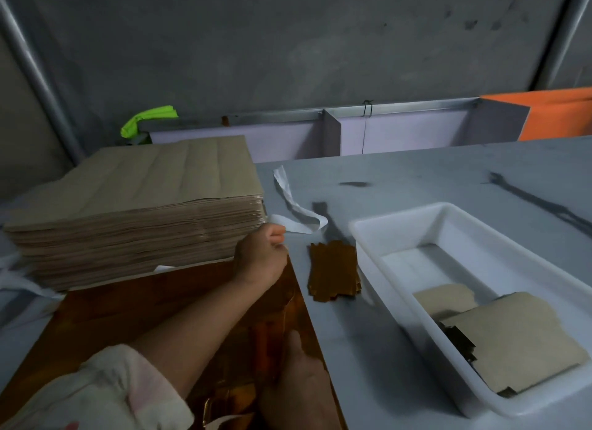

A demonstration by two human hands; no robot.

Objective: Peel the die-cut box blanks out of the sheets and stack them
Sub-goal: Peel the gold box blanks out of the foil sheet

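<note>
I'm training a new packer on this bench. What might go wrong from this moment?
The left hand pinches a white strip right by the tall sheet stack; a sharp tug may tear it or shift sheets. The fanned brown pile beside the tray may scatter if brushed.

- Stack (134,205): a tall pile of dull brown sheets, plain side up, with faint lengthwise creases on the top one. It sits at the left of the table (400,179), its near edge over the gold sheet.
- Gold sheet (105,314): glossy copper-brown, lying flat in front of the stack and reaching the near edge.
- Blanks (333,269): a small loose pile of gold-brown pieces, glossy side up, between the gold sheet and the tray (362,234).
- Tray blanks (519,343): a few overlapping pieces, plain side up, with dark glossy edges showing beneath.
- Strip (298,212): white and curling, one end pinched by the left hand (261,256).
</note>
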